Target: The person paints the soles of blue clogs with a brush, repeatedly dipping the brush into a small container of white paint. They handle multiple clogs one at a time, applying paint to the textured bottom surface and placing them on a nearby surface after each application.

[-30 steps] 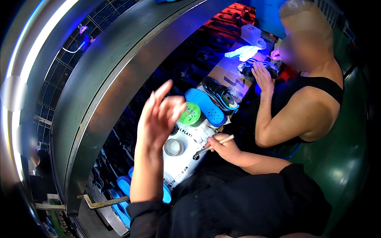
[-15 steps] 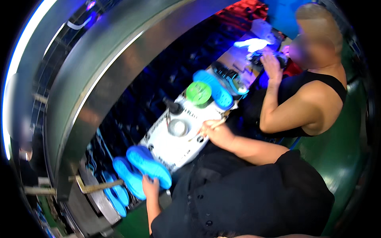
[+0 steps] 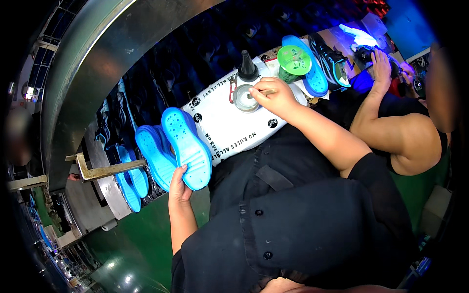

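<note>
My left hand (image 3: 181, 185) grips a bright blue shoe sole (image 3: 188, 151) near its lower end. The thumb lies on top and the other fingers are hidden. Beside that one, overlapping it, lies a second blue sole (image 3: 154, 149). My right hand (image 3: 274, 96) is closed around a thin brush-like stick (image 3: 265, 92), its tip down in a small round pot (image 3: 243, 106) of pale contents. The pot stands on a white printed plastic sheet (image 3: 229, 129).
Around the pot are a black cone-shaped bottle (image 3: 247, 68), a small red tool (image 3: 233, 89) and a green-lidded cup (image 3: 294, 61). Farther right lie another blue sole (image 3: 316, 80), a black shoe (image 3: 330, 61) and a co-worker's arm (image 3: 376, 93). Left, a metal bracket (image 3: 110, 170) juts out near more blue soles (image 3: 138, 180).
My right hand has brought the stick from over the sheet's near edge into the pot. My left hand stays on the sole. The whole view has shifted.
</note>
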Available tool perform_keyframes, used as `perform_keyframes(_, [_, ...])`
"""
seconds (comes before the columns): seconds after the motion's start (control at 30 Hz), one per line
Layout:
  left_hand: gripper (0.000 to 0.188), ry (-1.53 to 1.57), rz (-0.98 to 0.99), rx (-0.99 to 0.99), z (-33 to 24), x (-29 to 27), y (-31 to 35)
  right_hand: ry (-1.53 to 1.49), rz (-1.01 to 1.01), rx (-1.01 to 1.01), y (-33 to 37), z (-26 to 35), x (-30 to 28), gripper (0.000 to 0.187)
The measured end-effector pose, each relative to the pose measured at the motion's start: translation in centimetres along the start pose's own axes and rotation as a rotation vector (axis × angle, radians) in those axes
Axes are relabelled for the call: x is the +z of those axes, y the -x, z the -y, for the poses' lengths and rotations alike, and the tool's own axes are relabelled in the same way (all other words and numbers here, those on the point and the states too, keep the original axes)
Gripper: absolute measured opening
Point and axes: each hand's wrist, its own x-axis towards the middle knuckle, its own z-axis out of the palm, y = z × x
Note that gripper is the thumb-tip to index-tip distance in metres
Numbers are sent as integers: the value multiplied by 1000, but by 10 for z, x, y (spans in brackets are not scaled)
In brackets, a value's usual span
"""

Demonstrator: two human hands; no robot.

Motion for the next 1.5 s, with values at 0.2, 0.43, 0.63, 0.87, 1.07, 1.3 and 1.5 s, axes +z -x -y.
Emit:
perform_keyframes(0.2, [63, 94, 151, -64, -1, 3, 4, 43, 12, -6, -5, -13, 12, 18])
perform_keyframes(0.43, [65, 25, 181, -48, -8, 30, 8, -28, 17, 34, -4, -7, 6, 19])
perform_keyframes(0.63, [51, -210, 68, 338, -9, 100, 21, -595, -121, 370, 8, 7, -11, 28])
perform_keyframes(0.87, [54, -551, -76, 826, 1, 141, 3, -725, -79, 233, 40, 63, -54, 34])
perform_keyframes(1.07, [45, -600, -36, 997, 0, 183, 16, -317, -50, -195, 49, 98, -65, 22])
perform_keyframes(1.3, [46, -824, 50, 1129, 7, 169, 19, -109, -1, -402, 49, 98, -58, 18])
perform_keyframes(1.5, [42, -934, 56, 1294, 7, 163, 13, -121, -74, -344, 54, 93, -60, 18])
